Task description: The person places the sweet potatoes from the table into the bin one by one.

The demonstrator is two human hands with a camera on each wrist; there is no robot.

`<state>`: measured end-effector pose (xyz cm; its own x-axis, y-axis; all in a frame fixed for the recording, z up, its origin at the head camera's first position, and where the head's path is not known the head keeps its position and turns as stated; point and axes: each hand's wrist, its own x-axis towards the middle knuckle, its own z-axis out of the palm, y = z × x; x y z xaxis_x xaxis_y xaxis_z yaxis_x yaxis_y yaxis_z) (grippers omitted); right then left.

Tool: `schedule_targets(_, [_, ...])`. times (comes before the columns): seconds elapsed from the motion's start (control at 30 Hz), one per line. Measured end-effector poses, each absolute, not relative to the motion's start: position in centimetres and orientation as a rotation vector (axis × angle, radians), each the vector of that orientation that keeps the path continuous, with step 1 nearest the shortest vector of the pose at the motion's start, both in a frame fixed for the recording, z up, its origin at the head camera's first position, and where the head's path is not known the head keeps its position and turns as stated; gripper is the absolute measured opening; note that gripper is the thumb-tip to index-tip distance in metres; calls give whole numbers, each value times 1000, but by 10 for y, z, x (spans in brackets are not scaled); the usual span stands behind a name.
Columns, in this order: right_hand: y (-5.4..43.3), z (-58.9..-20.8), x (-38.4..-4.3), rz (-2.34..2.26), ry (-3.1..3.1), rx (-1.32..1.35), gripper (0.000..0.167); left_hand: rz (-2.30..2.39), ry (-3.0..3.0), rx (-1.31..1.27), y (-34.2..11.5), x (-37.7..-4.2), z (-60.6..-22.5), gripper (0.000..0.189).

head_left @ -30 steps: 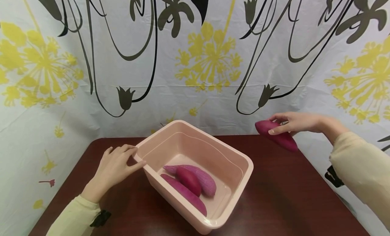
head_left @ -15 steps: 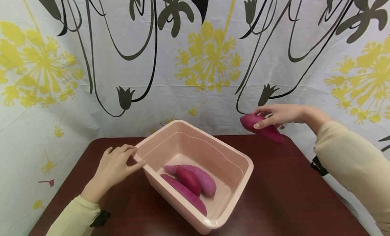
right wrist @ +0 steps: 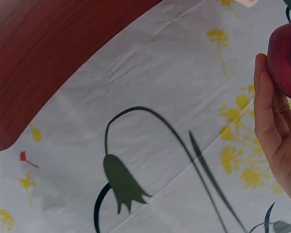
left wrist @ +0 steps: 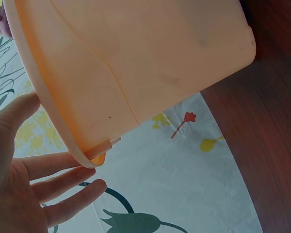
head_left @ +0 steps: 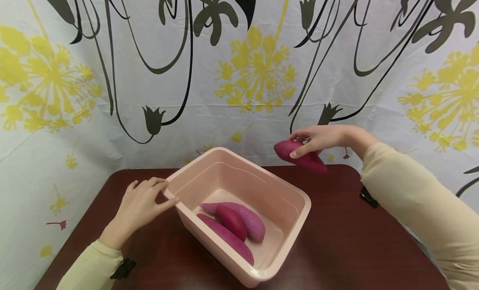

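My right hand point(head_left: 325, 136) grips a purple sweet potato point(head_left: 309, 160) between thumb and fingers, above the table's far edge and right of the bin's back corner. One rounded end of that sweet potato point(right wrist: 287, 58) shows at the right side of the right wrist view. A pink plastic bin point(head_left: 304, 207) stands in the middle, with three sweet potatoes point(head_left: 233, 222) lying together on its floor. At the bin's left corner my left hand point(head_left: 144, 203) holds the rim, thumb on one side and forefinger hooked at its edge, as the left wrist view shows.
The bin rests on a dark reddish-brown table point(head_left: 348, 240) with rounded far corners. Behind and beside it hangs a white cloth point(head_left: 239, 128) printed with yellow and grey flowers. Dark straps sit at both wrists.
My right hand has carried the sweet potato leftward and slightly up, closer to the bin. The left hand, the bin and the sweet potatoes inside have stayed where they were.
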<state>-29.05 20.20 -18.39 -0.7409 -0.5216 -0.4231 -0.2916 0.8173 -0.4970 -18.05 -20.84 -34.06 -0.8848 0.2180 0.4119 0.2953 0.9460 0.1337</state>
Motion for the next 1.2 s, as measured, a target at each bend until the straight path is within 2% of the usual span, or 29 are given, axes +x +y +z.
schedule_targets(0.57, [140, -183, -293, -502, 2368, -749, 63, -276, -2694, -379, -209, -181, -341, 59])
schedule_targets(1.2, [94, -204, -291, -521, 2290, -878, 55, -286, -2692, -377, -209, -180, -339, 58])
